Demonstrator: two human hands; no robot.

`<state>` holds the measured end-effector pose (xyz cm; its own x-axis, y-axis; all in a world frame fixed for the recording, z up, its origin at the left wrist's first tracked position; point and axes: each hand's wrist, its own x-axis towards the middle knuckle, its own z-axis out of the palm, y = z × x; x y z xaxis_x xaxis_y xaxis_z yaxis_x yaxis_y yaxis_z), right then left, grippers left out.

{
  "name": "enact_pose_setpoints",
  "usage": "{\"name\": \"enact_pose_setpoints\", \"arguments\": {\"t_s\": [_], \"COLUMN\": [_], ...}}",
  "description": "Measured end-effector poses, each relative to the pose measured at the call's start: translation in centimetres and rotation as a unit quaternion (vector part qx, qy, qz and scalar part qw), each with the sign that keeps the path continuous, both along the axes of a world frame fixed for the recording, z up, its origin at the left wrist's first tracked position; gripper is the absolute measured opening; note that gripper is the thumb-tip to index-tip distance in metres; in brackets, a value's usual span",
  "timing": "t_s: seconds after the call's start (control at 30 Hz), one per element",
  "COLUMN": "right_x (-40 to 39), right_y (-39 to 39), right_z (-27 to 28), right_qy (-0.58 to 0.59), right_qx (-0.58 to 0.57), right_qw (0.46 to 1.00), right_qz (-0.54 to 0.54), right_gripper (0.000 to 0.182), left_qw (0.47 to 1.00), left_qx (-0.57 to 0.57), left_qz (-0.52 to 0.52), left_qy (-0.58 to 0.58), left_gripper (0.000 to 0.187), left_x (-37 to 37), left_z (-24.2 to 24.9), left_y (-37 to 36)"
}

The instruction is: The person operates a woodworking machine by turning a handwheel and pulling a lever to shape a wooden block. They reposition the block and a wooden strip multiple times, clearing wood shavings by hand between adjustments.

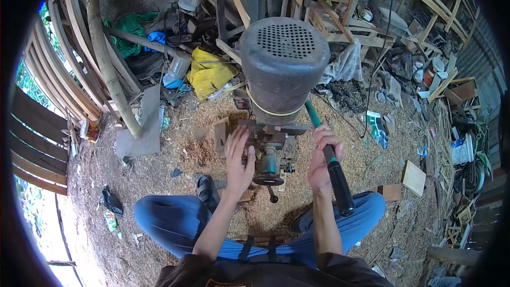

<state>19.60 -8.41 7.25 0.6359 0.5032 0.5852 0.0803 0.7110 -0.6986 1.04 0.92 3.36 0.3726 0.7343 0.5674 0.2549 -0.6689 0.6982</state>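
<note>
Floor (159, 180) strewn with shavings (199, 151). Slatted wall (37, 114) left, bright daylight (40, 218) beyond. Right wall (484, 48) dim, probably corrugated metal.

Perforated cylinder (286, 74): blocks the way beyond the vise (270, 165).
Left grip (239, 154): hemmed between the vise and a wooden block (221, 134).
Right grip (322, 157): a gap over the sawdust floor (298, 155) separates it from the vise.
Green-and-black tool (340, 186): slants across the right side.
Knobbed lever (273, 197): juts toward the body.
</note>
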Motion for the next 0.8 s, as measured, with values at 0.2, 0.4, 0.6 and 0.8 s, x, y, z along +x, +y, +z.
{"name": "enact_pose_setpoints", "arguments": {"t_s": [0.2,0.4,0.6,0.8], "right_x": [0.5,0.1,-0.1,-0.7], "right_y": [0.0,0.7,0.9,1.6], "right_z": [-0.9,-1.4,-1.4,-1.9], "right_qy": [-0.052,-0.059,-0.049,-0.052], "right_qx": [0.007,0.01,0.029,0.051], "right_qw": [0.998,0.994,0.993,0.986], "right_qz": [-0.034,-0.091,-0.106,-0.148], "right_gripper": [0.052,0.055,0.047,0.045], "left_qw": [0.974,0.972,0.965,0.969], "left_qx": [-0.061,-0.016,-0.023,-0.027], "left_qz": [-0.027,-0.081,-0.097,-0.134], "left_qy": [0.218,0.22,0.242,0.207], "left_gripper": [0.044,0.062,0.065,0.05], "left_x": [0.4,2.2,4.2,4.0], "left_z": [-10.2,-14.9,-15.9,-16.7], "left_y": [1.3,2.3,2.9,3.9]}}
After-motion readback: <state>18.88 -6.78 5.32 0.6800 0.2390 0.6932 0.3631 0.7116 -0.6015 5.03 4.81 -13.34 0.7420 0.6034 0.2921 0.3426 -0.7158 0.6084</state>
